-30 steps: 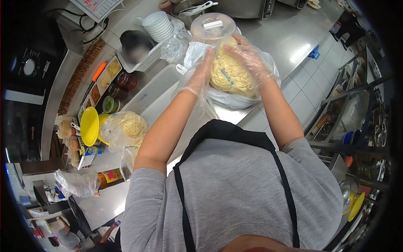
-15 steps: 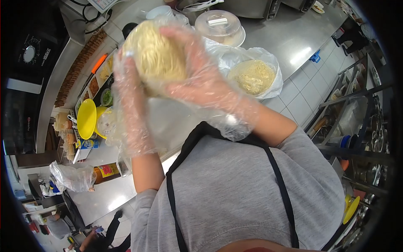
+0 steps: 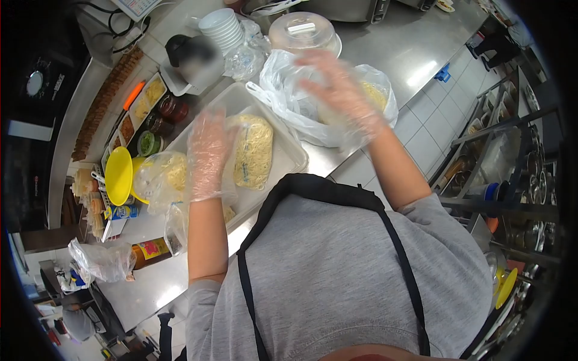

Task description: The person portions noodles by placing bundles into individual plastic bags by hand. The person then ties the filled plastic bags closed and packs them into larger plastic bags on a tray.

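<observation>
A clear bag of yellow noodles (image 3: 254,153) lies flat in a shallow plastic tray (image 3: 295,157). My left hand (image 3: 211,144), in a clear plastic glove, is over the tray just left of that bag, fingers extended; whether it touches the bag is unclear. My right hand (image 3: 340,90), gloved too, is above a white plastic bag (image 3: 283,99) with its fingers spread and nothing in them. More noodles (image 3: 374,95) show inside the white bag, partly behind my right hand. To the left of my left wrist, another clear bag of noodles (image 3: 174,171) sits partly hidden.
Along the wall stand yellow bowls (image 3: 119,174), a container of green bits (image 3: 149,143) and dark jars (image 3: 173,108). Behind the tray are stacked white bowls (image 3: 220,27) and a lidded container (image 3: 301,35). A bottle (image 3: 150,251) lies near the counter's left end.
The bag of noodles held up between both hands is now down in the tray, let go. My hands have moved apart, the right one to over the white bag.
</observation>
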`<act>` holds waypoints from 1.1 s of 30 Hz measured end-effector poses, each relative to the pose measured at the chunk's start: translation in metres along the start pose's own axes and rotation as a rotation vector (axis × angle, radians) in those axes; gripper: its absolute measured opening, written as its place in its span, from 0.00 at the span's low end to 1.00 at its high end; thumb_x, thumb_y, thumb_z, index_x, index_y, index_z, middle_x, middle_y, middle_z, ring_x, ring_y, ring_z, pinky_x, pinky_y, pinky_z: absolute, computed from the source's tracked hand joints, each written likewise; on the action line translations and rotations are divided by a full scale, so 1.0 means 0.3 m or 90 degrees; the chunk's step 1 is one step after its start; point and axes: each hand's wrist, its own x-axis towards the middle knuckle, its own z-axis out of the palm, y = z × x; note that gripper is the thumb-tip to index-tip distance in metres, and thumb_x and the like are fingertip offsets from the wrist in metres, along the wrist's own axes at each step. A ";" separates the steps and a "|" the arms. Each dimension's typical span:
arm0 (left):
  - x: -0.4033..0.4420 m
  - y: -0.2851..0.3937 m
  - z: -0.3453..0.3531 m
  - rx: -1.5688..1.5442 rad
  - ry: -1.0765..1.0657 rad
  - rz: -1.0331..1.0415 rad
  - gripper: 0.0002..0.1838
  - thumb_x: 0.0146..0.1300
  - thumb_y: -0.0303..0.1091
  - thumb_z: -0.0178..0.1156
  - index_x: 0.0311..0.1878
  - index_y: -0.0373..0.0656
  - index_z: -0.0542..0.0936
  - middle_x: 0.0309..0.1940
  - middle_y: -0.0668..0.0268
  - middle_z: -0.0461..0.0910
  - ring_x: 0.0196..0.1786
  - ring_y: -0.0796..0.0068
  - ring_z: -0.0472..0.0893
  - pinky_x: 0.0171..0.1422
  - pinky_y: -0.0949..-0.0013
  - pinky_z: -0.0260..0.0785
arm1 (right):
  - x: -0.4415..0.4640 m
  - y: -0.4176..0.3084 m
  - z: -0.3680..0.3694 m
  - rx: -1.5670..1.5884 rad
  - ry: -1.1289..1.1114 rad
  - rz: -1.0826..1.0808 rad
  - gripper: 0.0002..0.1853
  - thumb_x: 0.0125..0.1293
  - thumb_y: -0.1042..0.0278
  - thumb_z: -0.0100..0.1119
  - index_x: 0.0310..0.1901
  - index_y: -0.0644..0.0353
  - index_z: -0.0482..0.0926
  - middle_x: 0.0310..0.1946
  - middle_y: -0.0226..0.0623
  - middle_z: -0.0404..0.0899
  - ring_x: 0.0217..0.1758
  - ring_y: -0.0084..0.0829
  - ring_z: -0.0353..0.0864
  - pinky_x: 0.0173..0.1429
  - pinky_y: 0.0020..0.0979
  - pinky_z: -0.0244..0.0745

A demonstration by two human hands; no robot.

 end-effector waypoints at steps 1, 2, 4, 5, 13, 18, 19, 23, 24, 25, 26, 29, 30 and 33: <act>0.020 0.041 -0.027 -0.064 0.113 0.116 0.30 0.59 0.46 0.56 0.62 0.42 0.68 0.57 0.50 0.69 0.59 0.52 0.69 0.63 0.56 0.61 | -0.019 0.061 -0.076 -0.034 0.013 0.097 0.22 0.60 0.52 0.59 0.52 0.54 0.75 0.59 0.45 0.68 0.63 0.38 0.67 0.64 0.38 0.62; 0.036 0.086 -0.045 -0.127 0.224 0.231 0.30 0.59 0.48 0.56 0.62 0.43 0.67 0.58 0.50 0.69 0.60 0.53 0.69 0.64 0.57 0.61 | -0.061 0.129 -0.132 -0.110 0.035 0.165 0.21 0.60 0.53 0.58 0.50 0.57 0.76 0.54 0.46 0.72 0.58 0.41 0.70 0.61 0.39 0.65; 0.059 0.235 -0.050 -0.300 0.131 0.281 0.34 0.58 0.52 0.58 0.64 0.42 0.65 0.58 0.49 0.69 0.62 0.55 0.68 0.66 0.60 0.59 | -0.169 0.286 -0.198 -0.252 0.019 0.286 0.19 0.60 0.54 0.56 0.45 0.61 0.78 0.46 0.48 0.77 0.51 0.44 0.75 0.56 0.38 0.69; 0.082 0.307 -0.036 -0.389 0.017 0.290 0.36 0.58 0.55 0.57 0.64 0.40 0.65 0.59 0.49 0.68 0.63 0.56 0.68 0.67 0.62 0.57 | -0.219 0.355 -0.213 -0.321 -0.018 0.341 0.19 0.60 0.53 0.55 0.43 0.62 0.79 0.44 0.48 0.78 0.48 0.44 0.77 0.54 0.37 0.70; 0.396 0.560 0.265 -0.513 -0.443 0.242 0.43 0.58 0.65 0.51 0.63 0.34 0.64 0.61 0.49 0.65 0.61 0.59 0.68 0.68 0.64 0.55 | -0.355 0.420 -0.214 0.114 0.056 0.565 0.27 0.60 0.54 0.58 0.54 0.67 0.73 0.46 0.49 0.78 0.49 0.40 0.78 0.54 0.33 0.70; 0.413 0.581 0.293 -0.662 -0.476 0.080 0.44 0.57 0.67 0.50 0.64 0.38 0.64 0.63 0.54 0.64 0.62 0.61 0.67 0.67 0.57 0.54 | -0.325 0.370 -0.216 0.291 0.121 0.656 0.34 0.59 0.57 0.62 0.60 0.72 0.64 0.54 0.52 0.72 0.57 0.40 0.73 0.58 0.31 0.69; 0.389 0.574 0.257 -0.749 -0.527 0.027 0.43 0.58 0.66 0.51 0.64 0.39 0.64 0.63 0.56 0.64 0.62 0.62 0.67 0.66 0.55 0.55 | -0.329 0.392 -0.201 0.241 0.107 0.620 0.35 0.58 0.57 0.64 0.62 0.67 0.62 0.52 0.51 0.72 0.54 0.38 0.74 0.54 0.30 0.70; 0.280 0.547 0.150 -1.005 -0.552 0.006 0.41 0.57 0.61 0.57 0.65 0.39 0.63 0.63 0.62 0.65 0.62 0.64 0.67 0.65 0.57 0.56 | -0.324 0.420 -0.151 0.154 0.140 0.507 0.39 0.57 0.59 0.66 0.66 0.62 0.57 0.53 0.52 0.70 0.54 0.37 0.73 0.55 0.32 0.70; 0.272 0.534 0.132 -1.014 -0.535 -0.010 0.41 0.57 0.61 0.57 0.65 0.39 0.63 0.63 0.62 0.65 0.62 0.64 0.67 0.65 0.57 0.56 | -0.313 0.410 -0.141 0.160 0.120 0.498 0.39 0.57 0.59 0.66 0.66 0.62 0.57 0.53 0.52 0.70 0.54 0.37 0.73 0.55 0.32 0.70; 0.263 0.520 0.114 -1.050 -0.532 0.013 0.41 0.56 0.58 0.60 0.64 0.38 0.63 0.62 0.61 0.66 0.62 0.64 0.67 0.66 0.59 0.56 | -0.298 0.390 -0.136 0.212 0.149 0.495 0.40 0.56 0.59 0.66 0.66 0.63 0.56 0.57 0.52 0.67 0.58 0.38 0.70 0.59 0.33 0.68; 0.256 0.499 0.094 -1.086 -0.526 0.037 0.42 0.55 0.55 0.63 0.64 0.36 0.63 0.61 0.59 0.67 0.62 0.65 0.67 0.66 0.60 0.56 | -0.277 0.361 -0.128 0.265 0.176 0.492 0.41 0.55 0.58 0.66 0.66 0.64 0.56 0.61 0.51 0.64 0.62 0.38 0.68 0.62 0.34 0.66; 0.207 0.449 0.020 -1.132 -0.370 0.198 0.40 0.52 0.48 0.67 0.62 0.33 0.65 0.57 0.56 0.71 0.60 0.66 0.69 0.64 0.65 0.59 | -0.192 0.179 -0.131 0.454 0.216 0.419 0.39 0.58 0.64 0.64 0.67 0.62 0.54 0.61 0.49 0.64 0.61 0.37 0.68 0.62 0.33 0.66; 0.173 0.434 -0.044 -1.134 -0.357 0.189 0.40 0.52 0.48 0.67 0.62 0.33 0.65 0.57 0.56 0.71 0.60 0.66 0.69 0.64 0.65 0.59 | -0.162 0.150 -0.127 0.460 0.203 0.415 0.39 0.58 0.64 0.64 0.67 0.62 0.54 0.61 0.49 0.64 0.61 0.37 0.68 0.62 0.33 0.66; 0.086 0.362 -0.160 -0.940 -0.112 0.035 0.37 0.51 0.44 0.69 0.59 0.31 0.67 0.52 0.55 0.74 0.55 0.68 0.74 0.60 0.67 0.64 | -0.094 0.072 -0.100 0.525 0.187 0.282 0.38 0.59 0.70 0.63 0.67 0.62 0.52 0.61 0.46 0.63 0.61 0.35 0.68 0.62 0.32 0.67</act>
